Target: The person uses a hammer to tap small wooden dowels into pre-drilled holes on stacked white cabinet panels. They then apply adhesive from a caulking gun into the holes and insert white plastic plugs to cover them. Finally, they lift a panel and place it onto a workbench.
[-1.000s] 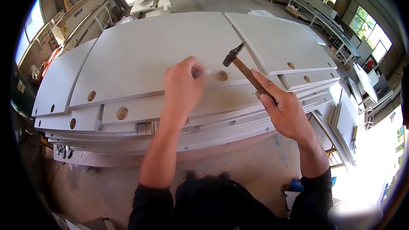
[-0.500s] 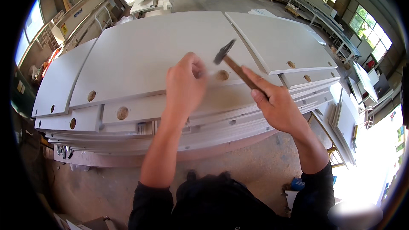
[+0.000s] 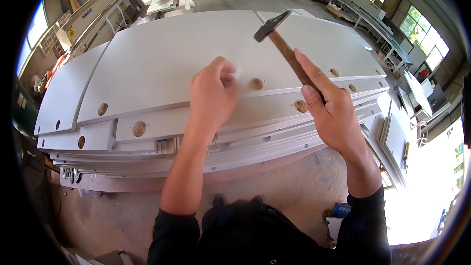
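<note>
My right hand (image 3: 331, 110) grips the wooden handle of a hammer (image 3: 279, 37), whose dark head is raised above the top white panel (image 3: 162, 64). My left hand (image 3: 213, 93) rests on that panel with fingers pinched around a small white piece (image 3: 237, 73), just left of a round drilled hole (image 3: 255, 84). The panel lies on a stack of similar white boards with round holes along their near edges.
More white panels (image 3: 68, 93) lie to the left, and others lean at the right (image 3: 392, 137). Another hole (image 3: 139, 128) shows on a lower board. The floor below (image 3: 284, 191) is dusty concrete. Workshop benches and machines stand at the back.
The hammer has swung upward and away from the panel; its head is now higher and farther from the hole. My left hand stays pinched beside the hole.
</note>
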`<act>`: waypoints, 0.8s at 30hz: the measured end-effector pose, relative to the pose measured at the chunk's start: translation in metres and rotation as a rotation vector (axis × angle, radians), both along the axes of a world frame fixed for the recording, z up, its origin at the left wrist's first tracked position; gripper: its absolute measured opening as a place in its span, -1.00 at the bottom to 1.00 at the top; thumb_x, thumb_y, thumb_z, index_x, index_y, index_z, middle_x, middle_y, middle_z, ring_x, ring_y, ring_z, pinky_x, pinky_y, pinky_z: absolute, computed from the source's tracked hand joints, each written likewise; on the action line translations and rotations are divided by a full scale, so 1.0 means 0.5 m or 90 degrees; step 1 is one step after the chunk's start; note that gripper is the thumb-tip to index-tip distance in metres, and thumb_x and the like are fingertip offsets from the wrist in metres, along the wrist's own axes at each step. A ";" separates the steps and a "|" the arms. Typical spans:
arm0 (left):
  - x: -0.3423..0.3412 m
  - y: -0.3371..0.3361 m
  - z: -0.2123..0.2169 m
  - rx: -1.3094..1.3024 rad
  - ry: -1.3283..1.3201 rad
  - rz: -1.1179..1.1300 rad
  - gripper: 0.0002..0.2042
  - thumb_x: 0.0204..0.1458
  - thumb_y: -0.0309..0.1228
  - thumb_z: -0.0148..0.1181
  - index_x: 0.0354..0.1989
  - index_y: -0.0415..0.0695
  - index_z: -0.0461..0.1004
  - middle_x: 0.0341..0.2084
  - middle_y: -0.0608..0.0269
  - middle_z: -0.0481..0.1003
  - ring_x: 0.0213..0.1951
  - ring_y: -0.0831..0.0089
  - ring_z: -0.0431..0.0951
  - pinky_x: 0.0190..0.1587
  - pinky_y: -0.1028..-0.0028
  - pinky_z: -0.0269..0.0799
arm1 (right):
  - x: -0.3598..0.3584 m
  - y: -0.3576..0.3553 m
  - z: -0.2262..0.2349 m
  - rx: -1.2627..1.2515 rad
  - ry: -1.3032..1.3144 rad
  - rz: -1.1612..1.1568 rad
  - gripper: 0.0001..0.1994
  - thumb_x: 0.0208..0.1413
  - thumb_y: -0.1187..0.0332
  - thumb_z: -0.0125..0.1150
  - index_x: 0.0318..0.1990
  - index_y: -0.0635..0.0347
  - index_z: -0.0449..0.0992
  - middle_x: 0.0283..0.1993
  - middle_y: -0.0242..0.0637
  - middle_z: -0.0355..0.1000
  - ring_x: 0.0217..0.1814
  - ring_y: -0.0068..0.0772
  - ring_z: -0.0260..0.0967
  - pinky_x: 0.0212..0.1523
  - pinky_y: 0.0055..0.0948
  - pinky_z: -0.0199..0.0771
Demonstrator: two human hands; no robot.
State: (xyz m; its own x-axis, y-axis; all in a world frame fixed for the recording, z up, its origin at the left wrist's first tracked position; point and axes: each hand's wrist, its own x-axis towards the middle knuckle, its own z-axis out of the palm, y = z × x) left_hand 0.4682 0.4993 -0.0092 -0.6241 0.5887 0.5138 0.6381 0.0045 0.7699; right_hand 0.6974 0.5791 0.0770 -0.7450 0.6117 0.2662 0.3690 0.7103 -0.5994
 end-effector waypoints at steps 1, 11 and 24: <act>0.000 0.003 0.000 0.029 0.000 0.007 -0.90 0.12 -0.63 0.26 -0.20 -0.25 0.55 -0.40 0.22 0.61 -0.37 0.48 0.58 -0.26 0.43 0.52 | -0.003 -0.008 0.002 -0.003 -0.001 -0.028 -0.46 0.47 0.40 0.03 0.56 -0.18 0.28 -0.23 0.21 0.60 -0.41 0.20 0.44 -0.14 -0.18 0.53; 0.000 -0.017 0.020 0.101 -0.086 0.037 -0.90 0.11 -0.64 0.19 -0.22 -0.24 0.53 -0.34 0.16 0.59 -0.37 0.40 0.57 -0.29 0.39 0.49 | 0.003 -0.015 0.011 0.099 0.074 0.005 -0.48 0.49 0.41 0.05 0.56 -0.02 0.30 -0.17 -0.02 0.66 -0.30 -0.36 0.55 -0.12 -0.19 0.53; 0.171 0.124 0.046 0.059 -0.092 -0.148 -0.98 0.23 -0.61 0.28 -0.22 -0.26 0.60 -0.40 0.27 0.64 -0.40 0.56 0.55 -0.29 0.50 0.47 | 0.227 0.133 -0.054 -0.037 0.183 -0.191 -0.45 0.53 0.33 0.00 0.61 0.04 0.19 -0.45 -0.54 0.24 -0.46 -0.72 0.11 -0.41 -0.62 0.16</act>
State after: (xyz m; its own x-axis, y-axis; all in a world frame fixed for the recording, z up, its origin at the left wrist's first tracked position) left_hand 0.5536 0.5615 0.0140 -0.5487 0.6789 0.4878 0.4978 -0.2033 0.8431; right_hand 0.8106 0.6454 0.0501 -0.4318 0.8102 0.3963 0.3662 0.5590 -0.7439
